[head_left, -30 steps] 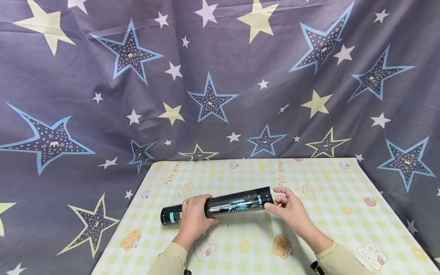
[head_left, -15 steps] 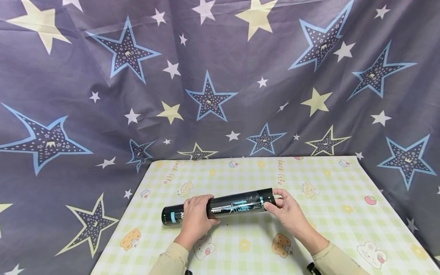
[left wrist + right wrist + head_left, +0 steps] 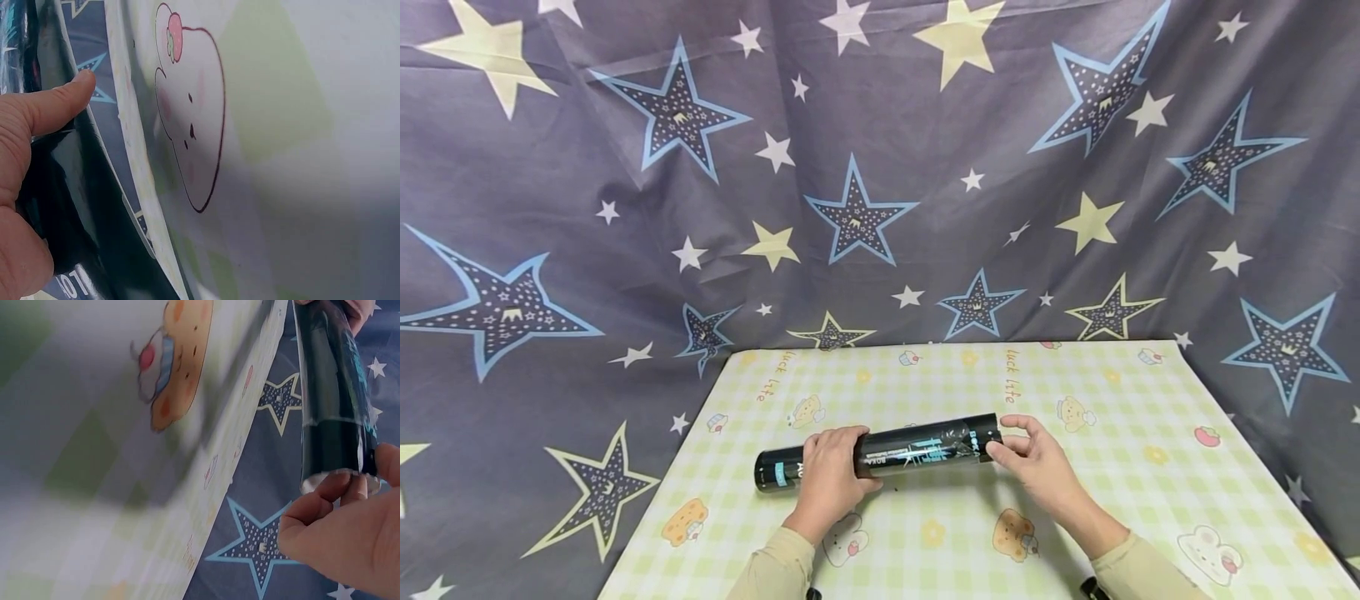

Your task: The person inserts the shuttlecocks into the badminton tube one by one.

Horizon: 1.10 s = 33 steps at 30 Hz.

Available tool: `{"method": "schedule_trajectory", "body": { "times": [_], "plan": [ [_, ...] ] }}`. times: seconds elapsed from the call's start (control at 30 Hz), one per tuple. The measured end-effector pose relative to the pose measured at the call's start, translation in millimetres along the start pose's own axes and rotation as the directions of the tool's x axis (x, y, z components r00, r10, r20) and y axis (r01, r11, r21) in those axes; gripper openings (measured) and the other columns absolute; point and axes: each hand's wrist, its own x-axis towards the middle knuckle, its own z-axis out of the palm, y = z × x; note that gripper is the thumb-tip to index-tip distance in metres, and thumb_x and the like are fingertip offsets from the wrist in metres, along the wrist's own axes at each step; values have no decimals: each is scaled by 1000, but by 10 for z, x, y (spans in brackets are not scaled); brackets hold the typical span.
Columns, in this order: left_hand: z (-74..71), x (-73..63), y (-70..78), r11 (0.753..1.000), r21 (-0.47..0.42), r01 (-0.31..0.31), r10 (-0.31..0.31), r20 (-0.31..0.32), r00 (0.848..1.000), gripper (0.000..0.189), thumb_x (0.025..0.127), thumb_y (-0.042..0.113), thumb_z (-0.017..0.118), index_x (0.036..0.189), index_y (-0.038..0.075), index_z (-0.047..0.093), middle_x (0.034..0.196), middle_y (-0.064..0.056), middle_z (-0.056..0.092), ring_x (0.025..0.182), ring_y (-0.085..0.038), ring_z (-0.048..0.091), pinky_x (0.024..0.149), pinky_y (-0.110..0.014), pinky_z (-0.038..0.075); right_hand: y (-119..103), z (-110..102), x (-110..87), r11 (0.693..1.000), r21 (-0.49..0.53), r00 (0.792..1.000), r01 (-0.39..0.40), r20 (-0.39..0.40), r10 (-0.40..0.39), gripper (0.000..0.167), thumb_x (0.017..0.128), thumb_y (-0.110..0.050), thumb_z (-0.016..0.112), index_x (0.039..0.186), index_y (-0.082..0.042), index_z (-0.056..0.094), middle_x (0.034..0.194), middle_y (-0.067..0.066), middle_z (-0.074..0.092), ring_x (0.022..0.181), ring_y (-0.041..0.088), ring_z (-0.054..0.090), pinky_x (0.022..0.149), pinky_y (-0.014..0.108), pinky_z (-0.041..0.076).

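Note:
A long black tube (image 3: pixel 917 446) with light blue lettering, of the sort shuttlecocks come in, lies slanted in both hands, its right end higher in the head view. My left hand (image 3: pixel 832 477) grips it left of its middle. In the left wrist view the left thumb (image 3: pixel 62 103) lies across the glossy tube (image 3: pixel 81 187). At the tube's pale-rimmed right end is my right hand (image 3: pixel 1037 458). In the right wrist view, curled fingers (image 3: pixel 334 486) of that hand reach into the tube's mouth, with the thumb against the outer wall; what lies inside is hidden.
A table with a green-and-white checked cloth (image 3: pixel 932 533) printed with cartoon animals and sweets stands under the hands. Behind it hangs a dark grey star-patterned curtain (image 3: pixel 820 108). The cloth's far edge meets the curtain.
The right hand first moves in against the tube's end, then draws back slightly to the right. The tube's right end sinks a little, while the left hand keeps its grip.

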Motion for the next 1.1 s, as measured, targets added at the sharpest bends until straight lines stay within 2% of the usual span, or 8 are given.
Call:
{"method": "schedule_trajectory", "body": {
  "times": [0.33,0.53,0.83,1.0,1.1],
  "plan": [
    [50,3,-71,998,59,1,-2,13,1000,88,61,41,106,137,19,69,132,-3,75,121,-31,67,107,-54,43,63,-286,-8,998,-68,1000,2,-9,-3,53,102,-23,74,145,-5,48,118,12,81,102,3,72,92,19,53],
    [40,63,-155,996,74,44,-48,45,998,87,63,43,105,138,18,69,131,-5,75,119,-32,66,105,-55,43,148,-468,-6,995,-97,999,-27,-39,23,48,104,-26,72,142,-4,52,112,7,82,101,0,71,90,21,53],
    [65,312,-325,982,126,140,-148,52,988,87,63,42,104,135,11,69,122,-13,77,111,-39,68,98,-59,45,285,-772,26,996,-79,997,-37,-77,31,40,106,-24,69,135,0,54,101,-2,82,98,-2,69,90,16,51],
    [192,512,-329,968,188,166,-180,63,982,86,65,49,102,133,8,70,117,-15,77,106,-39,69,95,-59,48,350,-962,33,995,-90,993,-47,-108,37,40,107,-26,67,134,1,55,95,-12,80,95,0,69,86,20,52],
    [299,666,-294,963,224,152,-176,92,980,84,68,54,99,132,7,69,114,-15,76,104,-39,68,95,-59,48,373,-1049,26,996,-80,991,-48,-128,37,40,107,-27,67,132,1,56,93,-17,78,94,2,69,86,23,52]
  ]
}}
